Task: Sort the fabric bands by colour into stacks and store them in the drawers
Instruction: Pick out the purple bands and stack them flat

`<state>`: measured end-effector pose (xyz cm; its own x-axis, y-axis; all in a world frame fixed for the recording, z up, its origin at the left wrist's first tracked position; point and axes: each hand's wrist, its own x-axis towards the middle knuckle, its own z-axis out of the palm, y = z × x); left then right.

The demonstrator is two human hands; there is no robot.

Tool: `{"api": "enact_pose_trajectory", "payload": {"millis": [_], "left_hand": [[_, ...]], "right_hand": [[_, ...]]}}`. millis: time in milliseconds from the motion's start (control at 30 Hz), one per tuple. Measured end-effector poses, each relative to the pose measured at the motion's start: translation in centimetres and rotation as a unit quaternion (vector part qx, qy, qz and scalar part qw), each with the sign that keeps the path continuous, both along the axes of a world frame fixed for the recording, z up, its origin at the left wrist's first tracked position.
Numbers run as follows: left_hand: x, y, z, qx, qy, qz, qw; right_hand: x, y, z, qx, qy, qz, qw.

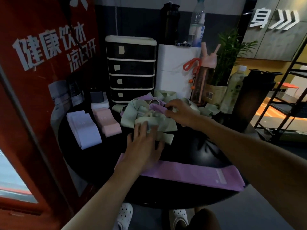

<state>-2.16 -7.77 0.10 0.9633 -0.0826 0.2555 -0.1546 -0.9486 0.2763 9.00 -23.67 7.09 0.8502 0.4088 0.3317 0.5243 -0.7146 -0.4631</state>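
Observation:
A tangled heap of pale green bands (132,113) with a few purple ones lies in the middle of the round black table (191,151). My right hand (181,112) pinches a purple band (157,108) on top of the heap. My left hand (143,146) lies flat with spread fingers on the green bands at the heap's near edge. A flat purple stack (196,173) lies along the table's near edge. At the left sit a lavender-white stack (83,128) and a pink stack (107,121). The black drawer unit (131,68) stands behind, its drawers closed.
A red vending panel (33,80) rises at the left. White boxes (176,67), a pink straw bottle (203,77), a potted plant (227,52), a clear bottle (232,90) and a dark shaker (252,95) crowd the table's back right. A small charger block (98,100) sits beside the drawers.

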Motion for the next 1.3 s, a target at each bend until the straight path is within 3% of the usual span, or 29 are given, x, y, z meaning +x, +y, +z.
{"api": "enact_pose_trajectory", "payload": {"millis": [300, 500, 700, 900, 1133, 1300], "left_hand": [[0.5, 0.1, -0.3, 0.002, 0.001, -0.003, 1.000], [0.6, 0.3, -0.5, 0.004, 0.010, -0.002, 1.000], [0.4, 0.3, -0.3, 0.011, -0.004, -0.005, 1.000], [-0.3, -0.4, 2.4, 0.014, -0.019, 0.016, 1.000], [-0.9, -0.3, 10.7, -0.114, -0.164, -0.043, 0.979], [-0.9, -0.2, 14.8, -0.182, -0.169, -0.090, 0.964]], "right_hand": [[5.3, 2.1, -2.5, -0.019, 0.022, -0.018, 0.999], [4.7, 2.3, -2.2, 0.002, 0.002, -0.047, 0.999], [2.5, 1.4, 0.5, 0.014, -0.023, -0.012, 1.000], [0.5, 0.0, 3.1, 0.079, -0.066, -0.004, 0.995], [-3.2, -1.6, 8.0, 0.081, -0.111, 0.025, 0.990], [-6.8, -2.5, 11.2, 0.054, -0.184, 0.058, 0.980]]}}
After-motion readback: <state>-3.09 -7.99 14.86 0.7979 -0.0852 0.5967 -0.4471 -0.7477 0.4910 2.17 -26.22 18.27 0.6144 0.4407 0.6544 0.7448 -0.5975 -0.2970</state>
